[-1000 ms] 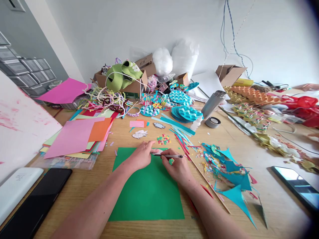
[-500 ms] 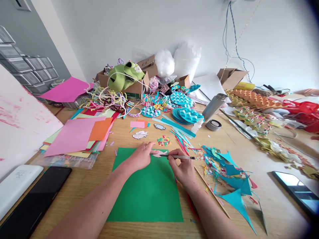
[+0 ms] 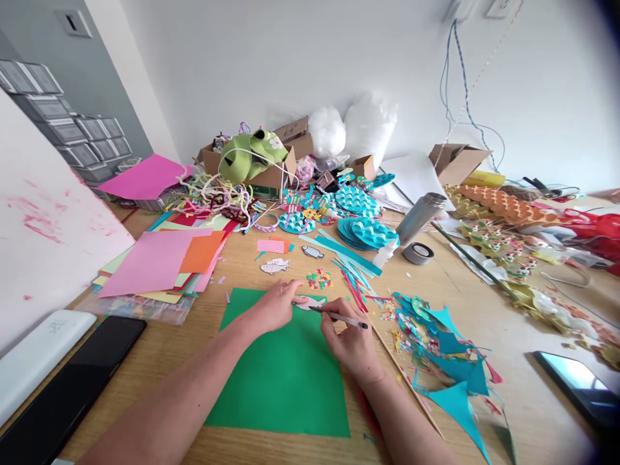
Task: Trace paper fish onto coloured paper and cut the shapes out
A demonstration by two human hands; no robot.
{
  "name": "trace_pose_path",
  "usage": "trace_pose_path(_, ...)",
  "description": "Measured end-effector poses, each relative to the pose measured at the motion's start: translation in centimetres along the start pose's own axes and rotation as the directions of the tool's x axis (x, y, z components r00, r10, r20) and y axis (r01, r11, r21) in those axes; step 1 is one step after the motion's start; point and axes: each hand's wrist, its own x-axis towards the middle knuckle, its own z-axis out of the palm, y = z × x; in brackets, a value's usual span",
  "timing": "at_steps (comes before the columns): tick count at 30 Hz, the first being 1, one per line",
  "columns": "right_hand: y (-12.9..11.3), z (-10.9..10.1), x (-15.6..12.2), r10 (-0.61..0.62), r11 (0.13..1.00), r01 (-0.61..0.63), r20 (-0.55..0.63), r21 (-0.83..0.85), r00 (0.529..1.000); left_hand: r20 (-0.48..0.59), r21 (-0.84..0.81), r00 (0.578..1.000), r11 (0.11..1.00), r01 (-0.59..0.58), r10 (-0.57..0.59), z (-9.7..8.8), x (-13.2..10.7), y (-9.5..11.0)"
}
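A sheet of green paper (image 3: 278, 381) lies on the table in front of me, with a pale fish cut-out (image 3: 310, 302) at its top edge. My left hand (image 3: 275, 307) comes in from the left and presses the cut-out flat with its stretched fingertips. In my right hand (image 3: 349, 342) is a slim pen (image 3: 345, 318) with a clear barrel and a dark end. Its tip points left and meets the lower edge of the fish, or hovers just over it. Two other fish cut-outs, one whitish (image 3: 275, 265) and one blue-grey (image 3: 313, 251), rest beyond the sheet.
Small coloured paper bits (image 3: 320, 279) lie behind the sheet. Blue paper scraps (image 3: 455, 349) and a thin wooden stick (image 3: 404, 378) are to the right. A steel flask (image 3: 420, 218) stands farther back. Coloured papers (image 3: 145, 265) and a black phone (image 3: 80, 381) occupy the left.
My right hand has shifted slightly left and down, and the pen now slants more, its tip at the fish's lower edge. My left hand stays on the cut-out. The camera view has tilted up slightly.
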Motion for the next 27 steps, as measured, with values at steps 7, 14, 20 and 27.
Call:
trace_pose_path(7, 0.03, -0.52, -0.18, -0.156, 0.985, 0.155, -0.001, -0.068, 0.988, 0.021, -0.003, 1.0, 1.0, 0.003, -0.003, -0.2, -0.17, 0.43)
trace_pose_path(14, -0.25, -0.56, -0.15, -0.172, 0.983, 0.172, -0.001, -0.071, 0.985, 0.003, -0.012, 1.0, 1.0, 0.026, -0.026, -0.24, 0.09, 0.76)
trace_pose_path(20, -0.31, -0.57, -0.15, -0.17, 0.985, 0.17, 0.004, -0.029, 0.985, -0.006, -0.003, 1.0, 1.0, -0.002, 0.002, 0.0, -0.07, 0.6)
trace_pose_path(27, 0.13, -0.29, -0.21, -0.054, 0.998, 0.054, 0.0, 0.027, 0.999, -0.018, 0.003, 1.0, 1.0, -0.013, 0.013, 0.07, -0.16, 0.49)
